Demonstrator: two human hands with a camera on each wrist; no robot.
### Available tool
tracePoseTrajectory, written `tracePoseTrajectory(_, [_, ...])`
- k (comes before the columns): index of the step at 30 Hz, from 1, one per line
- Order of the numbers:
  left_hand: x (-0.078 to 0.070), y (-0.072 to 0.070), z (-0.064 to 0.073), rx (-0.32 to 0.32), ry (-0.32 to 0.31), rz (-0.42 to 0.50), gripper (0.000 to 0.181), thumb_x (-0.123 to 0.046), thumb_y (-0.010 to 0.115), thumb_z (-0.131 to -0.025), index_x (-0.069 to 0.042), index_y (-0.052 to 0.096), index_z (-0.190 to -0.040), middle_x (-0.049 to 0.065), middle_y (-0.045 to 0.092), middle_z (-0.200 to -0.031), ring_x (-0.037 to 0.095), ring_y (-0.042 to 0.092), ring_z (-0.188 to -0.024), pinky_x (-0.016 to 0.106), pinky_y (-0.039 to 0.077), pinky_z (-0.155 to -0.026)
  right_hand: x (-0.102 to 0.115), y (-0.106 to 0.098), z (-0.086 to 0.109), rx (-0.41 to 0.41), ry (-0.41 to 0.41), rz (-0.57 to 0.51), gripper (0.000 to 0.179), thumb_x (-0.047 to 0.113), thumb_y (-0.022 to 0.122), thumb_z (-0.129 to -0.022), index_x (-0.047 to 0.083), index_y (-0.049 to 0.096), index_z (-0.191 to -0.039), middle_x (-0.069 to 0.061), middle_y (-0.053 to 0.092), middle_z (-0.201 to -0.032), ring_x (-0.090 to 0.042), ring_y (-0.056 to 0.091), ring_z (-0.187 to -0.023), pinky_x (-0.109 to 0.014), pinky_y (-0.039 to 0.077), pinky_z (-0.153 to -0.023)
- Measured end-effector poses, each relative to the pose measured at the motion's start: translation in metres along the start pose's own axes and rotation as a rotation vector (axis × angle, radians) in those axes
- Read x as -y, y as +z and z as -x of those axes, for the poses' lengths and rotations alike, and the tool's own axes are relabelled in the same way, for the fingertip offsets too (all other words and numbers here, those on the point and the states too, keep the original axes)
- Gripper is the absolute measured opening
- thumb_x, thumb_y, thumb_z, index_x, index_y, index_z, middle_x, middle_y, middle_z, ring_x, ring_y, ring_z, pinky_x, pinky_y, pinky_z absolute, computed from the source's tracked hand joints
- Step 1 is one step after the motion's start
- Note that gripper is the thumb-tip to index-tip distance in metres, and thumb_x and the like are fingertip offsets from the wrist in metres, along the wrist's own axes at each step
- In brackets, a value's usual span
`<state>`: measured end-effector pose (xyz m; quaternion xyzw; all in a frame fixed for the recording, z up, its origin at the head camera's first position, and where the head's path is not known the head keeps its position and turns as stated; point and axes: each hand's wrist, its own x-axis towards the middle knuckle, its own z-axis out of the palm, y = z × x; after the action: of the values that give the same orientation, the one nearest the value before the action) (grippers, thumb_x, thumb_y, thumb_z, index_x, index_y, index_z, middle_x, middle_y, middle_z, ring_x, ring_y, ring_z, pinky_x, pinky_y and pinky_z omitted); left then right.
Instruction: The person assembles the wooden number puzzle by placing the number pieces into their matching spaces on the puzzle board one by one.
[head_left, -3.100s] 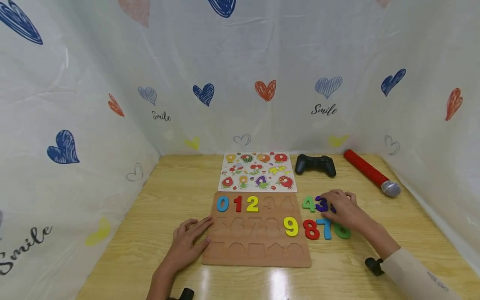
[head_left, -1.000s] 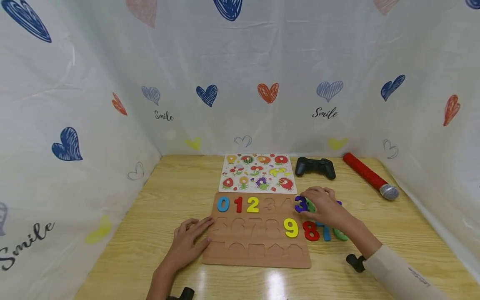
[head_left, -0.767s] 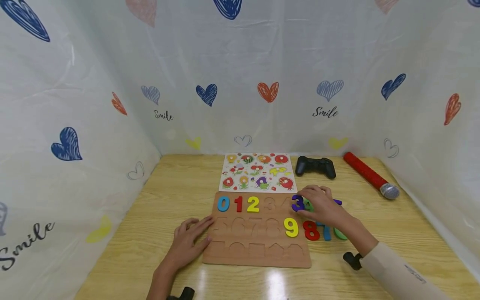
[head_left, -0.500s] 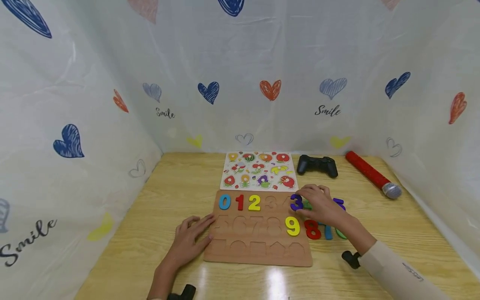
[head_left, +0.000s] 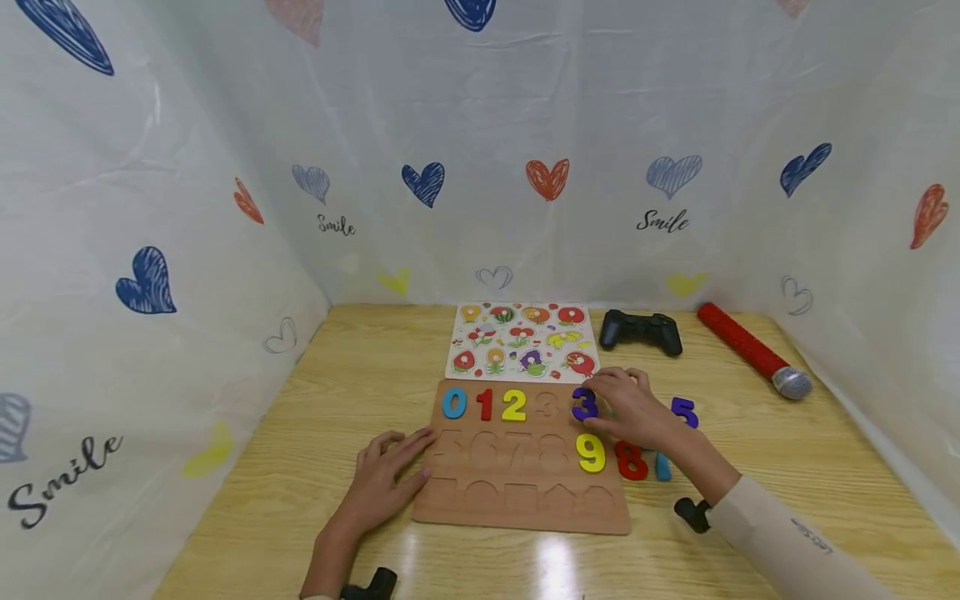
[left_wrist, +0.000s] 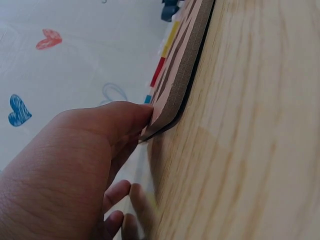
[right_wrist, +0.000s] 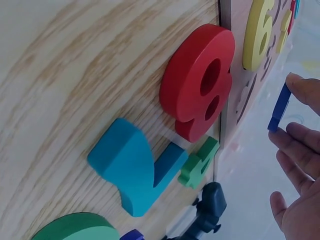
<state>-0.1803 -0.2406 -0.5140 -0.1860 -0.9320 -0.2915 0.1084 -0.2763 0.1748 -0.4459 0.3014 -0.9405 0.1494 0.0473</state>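
Observation:
My right hand [head_left: 633, 412] pinches a purple wooden number 3 [head_left: 587, 405] between thumb and fingers, over the right end of the number puzzle board's [head_left: 517, 521] top row. In the right wrist view this 3 [right_wrist: 280, 107] is seen edge-on, raised above the board. My left hand [head_left: 382, 483] rests at the board's left edge, its thumb touching the edge in the left wrist view. Blue 0 [head_left: 447, 403], red 1 [head_left: 486, 406] and yellow 2 [head_left: 514, 407] sit in the top row. A yellow 9 [head_left: 599, 454] lies on the second row's right end.
Right of the board lie a red 8 [head_left: 630, 458], blue 7 [head_left: 663, 468], purple 5 [head_left: 684, 410], green 4 [right_wrist: 199, 162] and a green piece [right_wrist: 80, 227]. Behind are a fruit puzzle [head_left: 513, 377], a black game controller [head_left: 641, 329] and a red microphone [head_left: 742, 340].
My right hand has picked up the 3 from between the 4 and 5 and carried it left over the board. The left hand stays at the board's edge.

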Motion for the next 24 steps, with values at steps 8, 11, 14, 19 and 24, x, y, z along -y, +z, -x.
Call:
tracePoseTrajectory(8, [-0.001,0.0,0.0,-0.004,-0.001,0.002,0.051,-0.034,0.067,-0.096,-0.023,0.057,-0.145,-0.007,0.05,-0.15,0.031,0.04,-0.13,0.061,0.023,-0.097,0.005,0.004,-0.009,0.019,0.009,0.024,0.052,0.035,0.083,-0.083,0.006,0.068,-0.123,-0.009,0.067,-0.124,-0.037,0.044,-0.128,-0.064,0.02,-0.101])
tracePoseTrajectory(11, [-0.001,0.0,0.0,0.0,-0.003,0.006,0.051,-0.033,0.067,-0.096,-0.023,0.057,-0.145,-0.006,0.05,-0.15,0.031,0.04,-0.13,0.062,0.023,-0.098,0.007,0.006,-0.012,0.026,0.005,0.034,0.051,0.037,0.082,-0.084,0.006,0.069,-0.122,-0.008,0.068,-0.121,-0.036,0.045,-0.126,-0.064,0.021,-0.1])
tracePoseTrajectory(14, [-0.002,-0.001,0.0,0.006,-0.008,0.018,0.051,-0.033,0.067,-0.096,-0.022,0.057,-0.145,-0.005,0.05,-0.15,0.032,0.04,-0.13,0.062,0.023,-0.099,0.008,0.008,-0.014,0.028,0.0,0.039,0.049,0.037,0.082,-0.084,0.006,0.069,-0.121,-0.008,0.068,-0.119,-0.035,0.046,-0.125,-0.063,0.021,-0.1])
tracePoseTrajectory(19, [-0.003,-0.002,0.0,0.004,-0.01,0.013,0.05,-0.032,0.067,-0.097,-0.022,0.057,-0.145,-0.006,0.05,-0.15,0.031,0.04,-0.13,0.061,0.023,-0.099,0.011,0.008,-0.016,0.023,-0.011,0.025,0.048,0.034,0.082,-0.085,0.005,0.068,-0.121,-0.008,0.068,-0.119,-0.035,0.048,-0.123,-0.062,0.021,-0.101])
tracePoseTrajectory(24, [-0.002,-0.001,0.0,0.007,-0.012,0.003,0.05,-0.034,0.067,-0.097,-0.023,0.057,-0.145,-0.006,0.05,-0.15,0.031,0.04,-0.13,0.06,0.023,-0.098,0.014,0.009,-0.019,0.026,-0.025,0.004,0.049,0.033,0.082,-0.085,0.005,0.068,-0.122,-0.009,0.067,-0.121,-0.035,0.047,-0.123,-0.062,0.021,-0.1])
